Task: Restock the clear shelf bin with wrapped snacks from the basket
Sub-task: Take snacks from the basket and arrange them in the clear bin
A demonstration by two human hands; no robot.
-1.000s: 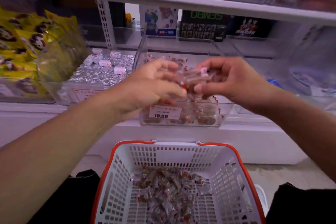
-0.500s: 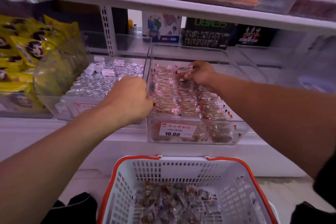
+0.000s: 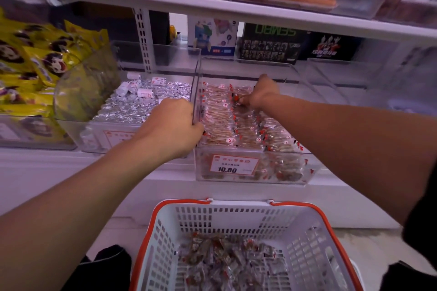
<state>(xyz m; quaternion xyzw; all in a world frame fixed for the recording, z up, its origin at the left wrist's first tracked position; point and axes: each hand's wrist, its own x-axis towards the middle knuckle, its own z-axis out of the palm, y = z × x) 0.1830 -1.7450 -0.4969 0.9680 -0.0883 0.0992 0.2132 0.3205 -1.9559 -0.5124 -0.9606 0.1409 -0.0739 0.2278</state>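
The left hand (image 3: 171, 129) curls its grip over the clear bin's (image 3: 250, 176) left wall; the right hand (image 3: 260, 93) pinches wrapped snacks (image 3: 221, 120) near the bin's back edge.

The left hand (image 3: 172, 126) curls its fingers over the left wall of the clear bin (image 3: 314, 82) on the shelf (image 3: 47, 170), while the right hand (image 3: 259, 93) reaches deep into the bin and pinches a wrapped snack (image 3: 236, 98) at the back of the neat rows (image 3: 220, 123). A price tag (image 3: 233, 165) reading 10.80 sits on the bin's front. Below, a white basket (image 3: 236, 217) with an orange rim holds a loose pile of snacks (image 3: 227, 260); silver candies (image 3: 142, 101) fill the neighbouring bin, yellow packets (image 3: 28, 66) further left.
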